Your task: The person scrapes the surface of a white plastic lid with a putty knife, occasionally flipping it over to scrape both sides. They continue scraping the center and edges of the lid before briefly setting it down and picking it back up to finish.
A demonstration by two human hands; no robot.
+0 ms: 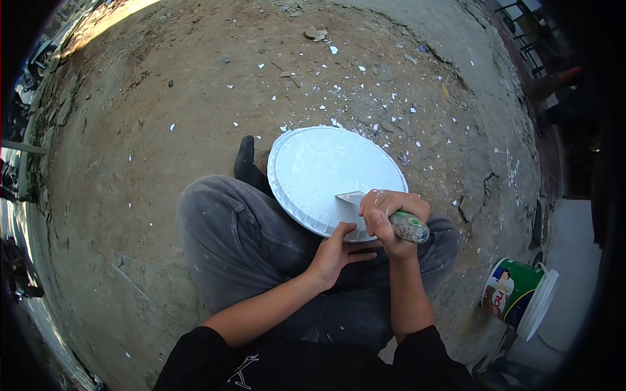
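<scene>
A round white plaster disc [326, 171] with a ribbed rim rests tilted on my lap, over my grey trousers [241, 241]. My left hand [336, 253] grips its near edge from below. My right hand [385, 212] is closed on the green, paint-flecked handle of a putty knife [407, 226]. The knife's metal blade [351, 197] lies flat against the disc's near surface.
I sit on bare dirt ground [163, 130] strewn with white plaster chips. A green and white paint bucket [515, 293] lies on its side at the lower right. My dark-socked foot [246, 161] pokes out left of the disc. A metal railing [528, 39] stands far right.
</scene>
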